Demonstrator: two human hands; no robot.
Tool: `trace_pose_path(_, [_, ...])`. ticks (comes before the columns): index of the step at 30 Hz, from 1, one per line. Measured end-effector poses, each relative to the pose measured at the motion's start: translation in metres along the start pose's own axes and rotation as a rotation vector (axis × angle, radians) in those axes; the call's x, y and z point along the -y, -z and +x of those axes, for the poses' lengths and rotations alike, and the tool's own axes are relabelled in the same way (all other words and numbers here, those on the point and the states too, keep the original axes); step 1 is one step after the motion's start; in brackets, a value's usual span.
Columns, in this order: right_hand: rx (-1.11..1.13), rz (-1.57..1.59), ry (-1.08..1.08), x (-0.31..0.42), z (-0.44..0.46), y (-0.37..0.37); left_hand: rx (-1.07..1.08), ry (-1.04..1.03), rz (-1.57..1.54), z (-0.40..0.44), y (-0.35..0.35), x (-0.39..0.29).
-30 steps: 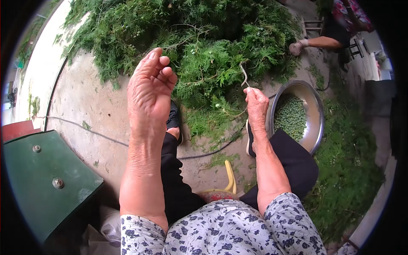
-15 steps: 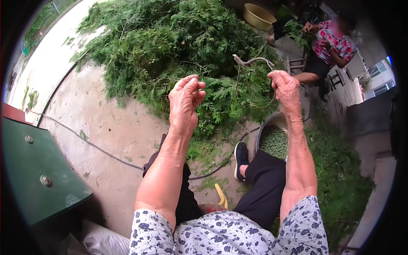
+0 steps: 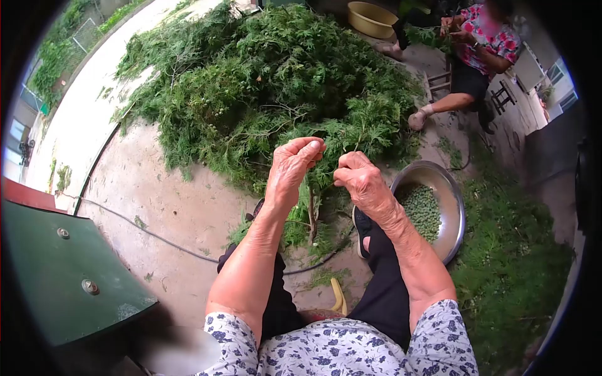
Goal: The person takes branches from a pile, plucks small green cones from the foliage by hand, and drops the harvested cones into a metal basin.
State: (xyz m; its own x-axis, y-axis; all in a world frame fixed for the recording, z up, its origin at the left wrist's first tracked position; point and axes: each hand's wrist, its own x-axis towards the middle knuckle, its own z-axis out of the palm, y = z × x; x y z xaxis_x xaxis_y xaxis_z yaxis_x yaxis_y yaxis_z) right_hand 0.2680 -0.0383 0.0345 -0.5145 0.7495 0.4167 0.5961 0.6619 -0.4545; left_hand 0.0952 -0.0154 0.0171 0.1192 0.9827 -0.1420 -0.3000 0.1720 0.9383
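Observation:
My left hand (image 3: 291, 170) is raised in front of me, thumb and fingers pinched together at the edge of the leafy branches; what it pinches is too small to make out. Close beside it, my right hand (image 3: 367, 187) is closed, its fingertips against a leafy conifer branch (image 3: 312, 216). The bare brown stem of that branch points down towards my feet. Its upper part merges with the large pile of green conifer branches (image 3: 251, 81) behind. By my right knee stands a steel basin (image 3: 456, 194) with small round green cones (image 3: 421, 213) in it.
A person (image 3: 486, 44) in a flowered top sits at the back right, holding green sprigs. A yellow basin (image 3: 373, 19) stands behind the pile. Stripped greenery (image 3: 508, 269) covers the floor at right. A dark hose (image 3: 169, 241) crosses the ground near a green box-like surface (image 3: 69, 269).
My right hand has come down and left, close to my left hand, which has lowered slightly. The branch's bare stem now points towards me. More of the steel basin shows.

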Motion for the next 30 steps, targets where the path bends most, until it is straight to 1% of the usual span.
trace_pose_path(1, [0.077, 0.006, 0.019, 0.003, -0.002, -0.001, 0.042, -0.026, -0.043, 0.001, -0.005, 0.003])
trace_pose_path(2, [0.156, -0.024, 0.035, 0.005, -0.004, -0.002, 0.072, -0.040, -0.010, 0.001, -0.009, 0.004])
trace_pose_path(3, [0.147, -0.016, 0.027, 0.005, -0.007, -0.006, 0.106, -0.055, 0.021, 0.001, -0.013, 0.005])
trace_pose_path(4, [0.131, -0.015, 0.087, 0.006, -0.011, -0.011, 0.111, -0.046, 0.030, 0.004, -0.015, 0.010])
trace_pose_path(5, [0.116, -0.016, 0.148, 0.008, -0.013, -0.015, 0.079, 0.015, 0.105, 0.008, -0.015, 0.016])
trace_pose_path(6, [0.170, -0.034, 0.156, 0.010, -0.014, -0.018, 0.047, 0.074, 0.180, 0.010, -0.017, 0.019])
trace_pose_path(7, [0.166, -0.030, 0.150, 0.011, -0.014, -0.018, 0.050, 0.078, 0.186, 0.011, -0.018, 0.021])
trace_pose_path(9, [0.136, -0.121, 0.146, 0.015, -0.013, -0.015, 0.055, 0.288, -0.306, 0.009, -0.023, 0.019])
trace_pose_path(10, [0.132, -0.116, 0.124, 0.014, -0.013, -0.013, 0.129, 0.294, -0.430, 0.006, -0.026, 0.012])
trace_pose_path(11, [0.126, -0.118, 0.123, 0.013, -0.013, -0.014, 0.133, 0.294, -0.426, 0.006, -0.025, 0.011])
trace_pose_path(13, [0.031, -0.082, 0.140, 0.009, -0.015, -0.017, 0.200, 0.397, -0.580, 0.008, -0.021, 0.012])
trace_pose_path(14, [0.030, -0.083, 0.139, 0.009, -0.015, -0.018, 0.169, 0.416, -0.637, 0.010, -0.019, 0.017])
trace_pose_path(15, [0.034, -0.072, 0.140, 0.010, -0.015, -0.019, 0.170, 0.416, -0.636, 0.012, -0.017, 0.021])
trace_pose_path(17, [0.039, -0.060, 0.146, 0.012, -0.015, -0.022, 0.236, 0.416, -0.697, 0.015, -0.014, 0.027])
trace_pose_path(18, [0.044, -0.048, 0.154, 0.013, -0.015, -0.023, 0.146, 0.416, -0.590, 0.012, -0.022, 0.018])
trace_pose_path(21, [0.048, -0.012, 0.165, 0.015, -0.013, -0.023, 0.176, 0.403, -0.552, 0.017, -0.019, 0.022])
trace_pose_path(22, [0.059, -0.029, 0.175, 0.015, -0.013, -0.024, 0.094, 0.452, -0.468, 0.012, -0.024, 0.010])
trace_pose_path(23, [0.069, -0.049, 0.186, 0.014, -0.012, -0.024, 0.094, 0.450, -0.469, 0.013, -0.023, 0.012])
trace_pose_path(25, [0.062, -0.047, 0.190, 0.015, -0.012, -0.026, 0.066, 0.405, -0.632, 0.014, -0.019, 0.017])
trace_pose_path(26, [0.057, -0.043, 0.192, 0.016, -0.012, -0.028, 0.064, 0.403, -0.630, 0.014, -0.017, 0.016])
trace_pose_path(29, [0.068, -0.036, 0.192, 0.019, -0.013, -0.027, 0.127, 0.370, -0.680, 0.014, -0.017, 0.008])
trace_pose_path(30, [0.067, -0.036, 0.193, 0.019, -0.014, -0.028, 0.213, 0.357, -0.755, 0.013, -0.014, 0.010])
